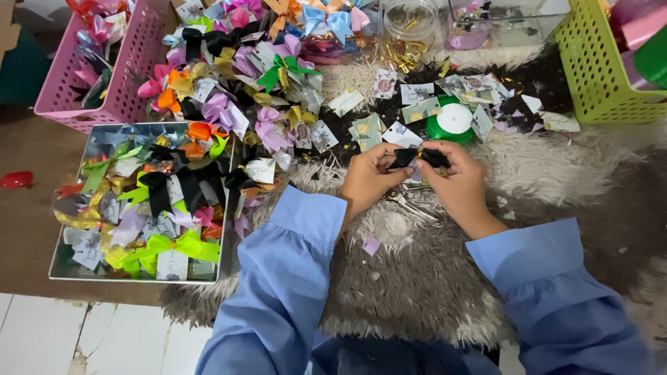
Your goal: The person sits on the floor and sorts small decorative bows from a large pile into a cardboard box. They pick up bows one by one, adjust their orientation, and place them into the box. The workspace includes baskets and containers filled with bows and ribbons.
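The person wears a light blue garment with long, loose sleeves. Each sleeve [292, 278] is gathered into soft folds and ends in a wide, plain cuff at the wrist. Both hands, the left hand [367, 179] and the right hand [462, 186], are bare, without rings or gloves.

We see soft, even daylight with only faint shadows under the sleeves [292, 278]. The metal tray [76, 274] at the near left gives dull glare. Focus holds at the centre; the far corners bend and soften slightly.
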